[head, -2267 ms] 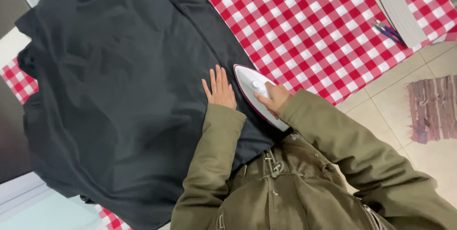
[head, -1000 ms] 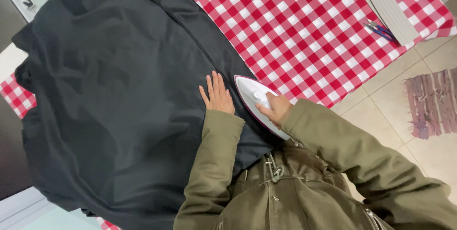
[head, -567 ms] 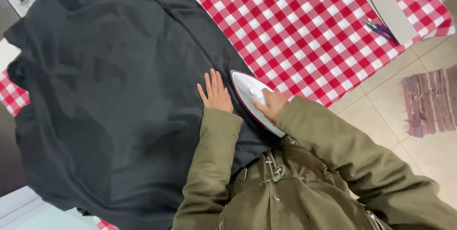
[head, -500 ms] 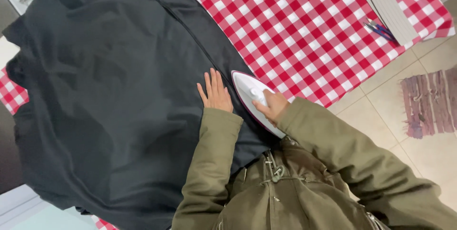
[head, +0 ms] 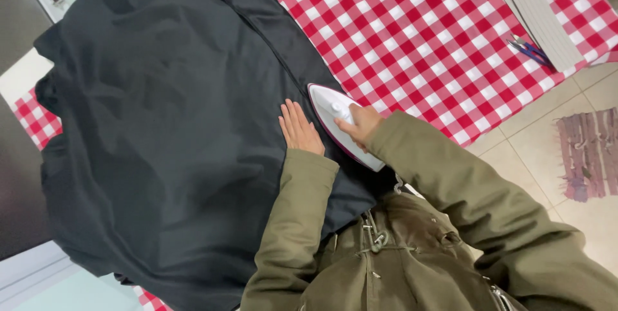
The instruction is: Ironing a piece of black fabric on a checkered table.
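On dark garment (head: 167, 131) — left hand (head: 299, 129) flat, right hand (head: 360, 124) gripping iron (head: 335, 121)

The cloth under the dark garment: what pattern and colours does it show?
Red and white checks on the cloth, clearest in the head view.

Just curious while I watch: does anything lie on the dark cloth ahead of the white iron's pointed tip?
Nothing visible does. The white iron with a dark red rim, held by the right hand, points onto bare black garment. The left hand lies flat beside it, not ahead.
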